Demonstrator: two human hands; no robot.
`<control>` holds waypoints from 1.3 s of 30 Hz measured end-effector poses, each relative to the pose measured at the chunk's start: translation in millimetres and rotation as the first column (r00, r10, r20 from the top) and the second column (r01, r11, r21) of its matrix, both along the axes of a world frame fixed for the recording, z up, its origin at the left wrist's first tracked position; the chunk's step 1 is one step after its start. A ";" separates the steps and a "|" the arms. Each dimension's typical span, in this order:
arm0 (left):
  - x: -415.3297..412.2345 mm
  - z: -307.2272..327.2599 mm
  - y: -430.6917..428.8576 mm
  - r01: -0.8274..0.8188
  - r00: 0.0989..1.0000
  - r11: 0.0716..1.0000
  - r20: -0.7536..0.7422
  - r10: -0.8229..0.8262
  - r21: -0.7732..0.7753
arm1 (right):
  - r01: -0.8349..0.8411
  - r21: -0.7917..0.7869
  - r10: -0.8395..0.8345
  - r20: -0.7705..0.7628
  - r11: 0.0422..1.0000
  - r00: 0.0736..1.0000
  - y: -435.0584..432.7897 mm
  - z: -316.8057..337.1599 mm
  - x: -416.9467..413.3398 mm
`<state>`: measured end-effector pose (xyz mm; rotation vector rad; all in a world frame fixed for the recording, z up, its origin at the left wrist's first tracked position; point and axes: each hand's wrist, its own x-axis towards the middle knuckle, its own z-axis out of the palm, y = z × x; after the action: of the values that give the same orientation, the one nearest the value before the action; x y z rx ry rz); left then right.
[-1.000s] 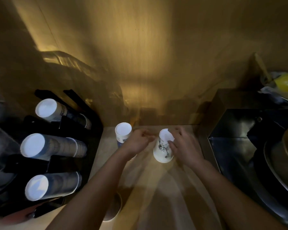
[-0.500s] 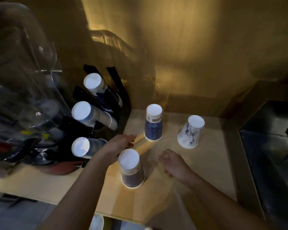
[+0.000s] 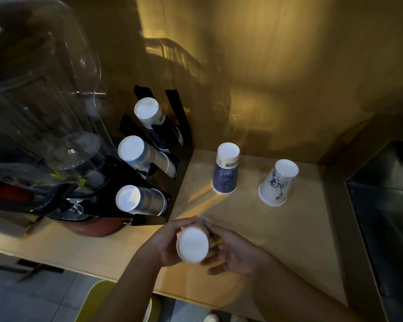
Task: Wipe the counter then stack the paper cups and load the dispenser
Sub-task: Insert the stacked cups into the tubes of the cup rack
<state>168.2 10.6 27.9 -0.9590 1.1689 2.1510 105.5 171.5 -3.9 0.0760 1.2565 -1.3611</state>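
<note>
An upside-down paper cup (image 3: 192, 244) is held above the wooden counter (image 3: 289, 240), white base toward me. My left hand (image 3: 166, 244) wraps its left side and my right hand (image 3: 233, 252) cradles its right side. A blue cup (image 3: 226, 169) stands upside down near the back wall. A white cup with a dark drawing (image 3: 278, 182) stands upside down to its right. The black dispenser (image 3: 172, 117) at the left holds three slanted cup stacks: top (image 3: 149, 112), middle (image 3: 137, 153), bottom (image 3: 135, 199).
A clear plastic machine (image 3: 40, 108) on a dark base fills the far left. A dark metal sink (image 3: 386, 205) lies at the right. The counter's front edge runs just below my forearms, with floor beneath.
Both hands have closed around the near cup and lifted it off the counter. Before that they left the white drawn cup, and the view swung left.
</note>
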 end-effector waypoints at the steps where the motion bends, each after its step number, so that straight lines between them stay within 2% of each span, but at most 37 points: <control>1: 1.7 -0.9 -0.2 0.003 0.999 0.999 -0.050 -0.001 0.043 | 0.047 -0.045 -0.048 -0.008 0.998 0.999 1.6 1.1 -2.1; 4: 0.8 -4.8 0.1 -0.019 0.972 0.996 -0.230 0.038 0.087 | 0.191 -0.121 -0.201 -0.076 0.974 0.977 6.5 7.7 -10.6; 7: -4.8 1.0 0.2 0.023 0.931 0.998 -0.364 0.000 0.058 | 0.132 -0.225 -0.172 -0.171 0.965 0.970 12.9 16.2 -16.7; 10: -10.1 8.7 2.2 0.048 0.898 0.999 -0.437 -0.046 -0.006 | 0.079 -0.275 -0.157 -0.273 0.958 0.949 19.0 22.6 -20.3; 12: -13.5 17.6 7.3 0.016 0.884 0.996 -0.465 -0.056 -0.090 | 0.079 -0.285 -0.173 -0.319 0.955 0.932 20.0 25.9 -22.1; 15: -20.4 28.4 14.6 -0.096 0.844 0.951 -0.531 -0.079 -0.294 | 0.054 -0.279 -0.172 -0.419 0.959 0.892 19.6 30.2 -24.1; 17: -24.7 35.7 19.4 -0.181 0.794 0.895 -0.597 -0.112 -0.408 | 0.035 -0.246 -0.156 -0.494 0.969 0.856 19.0 33.1 -24.6; 19: -28.0 40.0 23.9 -0.253 0.747 0.799 -0.635 -0.197 -0.546 | 0.012 -0.200 -0.125 -0.564 0.980 0.816 19.9 37.4 -26.3; 21: -28.9 40.9 28.6 -0.279 0.729 0.697 -0.618 -0.294 -0.661 | -0.013 -0.121 -0.069 -0.650 0.993 0.757 23.5 42.8 -31.9; 23: -29.2 39.3 31.0 -0.282 0.737 0.657 -0.596 -0.319 -0.699 | 0.042 -0.096 -0.098 -0.713 0.994 0.695 30.5 51.7 -40.0; 26: -32.0 33.7 32.6 -0.263 0.766 0.640 -0.560 -0.317 -0.722 | 0.166 -0.157 -0.223 -0.811 0.974 0.540 45.3 72.5 -51.7; 28: -34.1 32.0 36.1 -0.227 0.778 0.630 -0.527 -0.341 -0.743 | 0.133 -0.147 -0.190 -0.884 0.980 0.427 51.6 85.1 -57.1; 32: -39.2 32.8 46.4 -0.235 0.723 0.575 -0.537 -0.435 -0.783 | 0.041 -0.074 -0.083 -0.947 0.996 0.311 50.6 93.7 -60.3; 35: -43.8 32.2 50.6 -0.260 0.708 0.544 -0.540 -0.454 -0.798 | 0.061 -0.051 -0.067 -0.953 0.997 0.296 50.4 95.0 -60.1; 39: -50.0 30.4 50.9 -0.235 0.712 0.568 -0.537 -0.452 -0.789 | 0.102 0.050 0.037 -0.991 0.994 0.132 48.5 97.3 -60.2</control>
<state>118.2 61.5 58.3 -0.2474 2.7149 1.8117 45.3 220.1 93.4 -0.9535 2.4903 -1.3369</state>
